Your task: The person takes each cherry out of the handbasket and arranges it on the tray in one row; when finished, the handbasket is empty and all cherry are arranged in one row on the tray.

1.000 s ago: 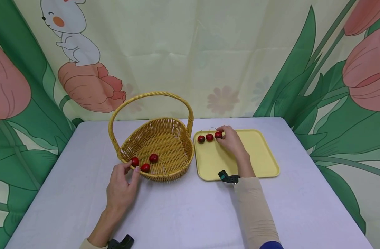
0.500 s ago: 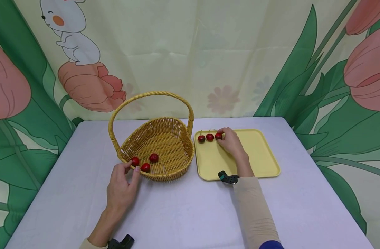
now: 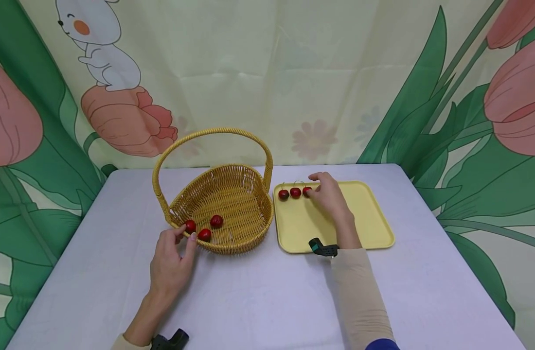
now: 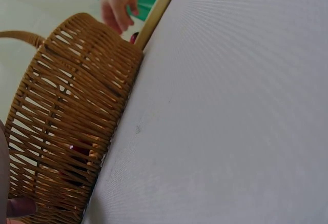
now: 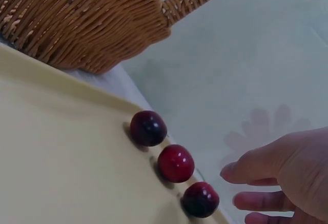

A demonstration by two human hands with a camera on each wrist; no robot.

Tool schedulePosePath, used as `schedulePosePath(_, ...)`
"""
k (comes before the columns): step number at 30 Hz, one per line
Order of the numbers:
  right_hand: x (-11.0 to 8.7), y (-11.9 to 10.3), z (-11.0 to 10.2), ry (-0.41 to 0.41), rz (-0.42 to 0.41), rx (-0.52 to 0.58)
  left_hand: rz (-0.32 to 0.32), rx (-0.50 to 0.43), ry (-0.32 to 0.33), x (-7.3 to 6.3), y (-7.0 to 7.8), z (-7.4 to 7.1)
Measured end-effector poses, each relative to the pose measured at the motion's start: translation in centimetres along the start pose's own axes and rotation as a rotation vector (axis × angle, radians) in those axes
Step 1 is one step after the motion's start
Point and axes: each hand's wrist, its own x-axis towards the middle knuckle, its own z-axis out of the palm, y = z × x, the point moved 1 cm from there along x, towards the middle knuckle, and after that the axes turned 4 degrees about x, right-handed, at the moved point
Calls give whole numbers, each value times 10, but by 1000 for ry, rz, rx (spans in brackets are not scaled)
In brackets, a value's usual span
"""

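A wicker basket with a tall arched handle holds three red cherries near its front left side. My left hand pinches the basket's front left rim, and in the left wrist view its thumb lies against the woven outside. Three more cherries sit in a row along the far edge of a yellow tray. Beside the rightmost cherry is my right hand, its thumb and fingers spread apart, holding nothing. The right wrist view shows a gap between fingertips and cherry.
The basket stands left of the tray, its right side close to the tray's left edge. Both rest on a white tablecloth. Behind the table hangs a printed curtain with tulips and a rabbit.
My right hand has let go of the rightmost cherry, its fingers opening and lifting slightly up and right. The cherry stays on the tray. My left hand and the basket have not moved.
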Motion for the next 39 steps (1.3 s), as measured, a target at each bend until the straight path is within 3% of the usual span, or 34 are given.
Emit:
schedulePosePath(24,-25,-63,-24,97,-178,32,23,-4,18,0,-1,0)
schedulePosePath(31,-35,-81,-22,99,-253,43,33,0,20,0,-1,0)
schedulePosePath(39,-40,-102,-6,38,-372,45,24,-9,16,0,-1,0)
